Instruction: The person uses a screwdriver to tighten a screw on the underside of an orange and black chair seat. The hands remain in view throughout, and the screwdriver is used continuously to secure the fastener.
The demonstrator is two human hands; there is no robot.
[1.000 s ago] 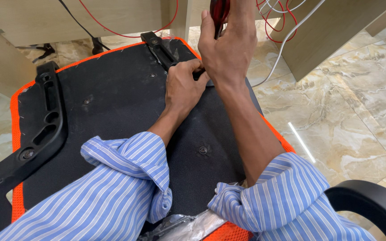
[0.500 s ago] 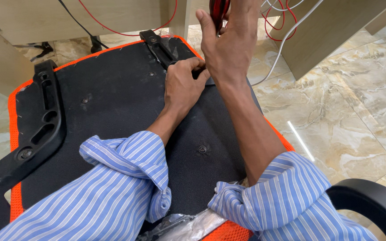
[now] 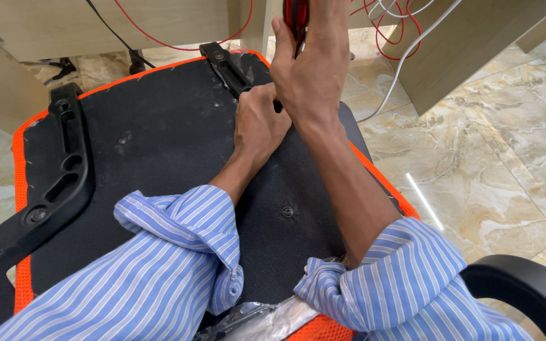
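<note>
An upturned chair seat (image 3: 159,126) with a black underside and orange edging lies in front of me. My right hand (image 3: 311,69) is closed around the red-and-black handle of a screwdriver (image 3: 296,16), held upright over the seat's far right part. My left hand (image 3: 259,123) rests fisted on the seat just below, at the tool's lower end, beside a black armrest bracket (image 3: 229,66). The tool's tip is hidden by my hands.
A second black armrest bracket (image 3: 52,183) lies along the seat's left side. Screws (image 3: 287,211) sit in the underside. Red and white cables (image 3: 399,25) hang by wooden panels (image 3: 462,44). A black curved chair part (image 3: 526,290) is at lower right on the marble floor.
Both hands stay in place on the tool; the right hand has shifted only slightly around the handle.
</note>
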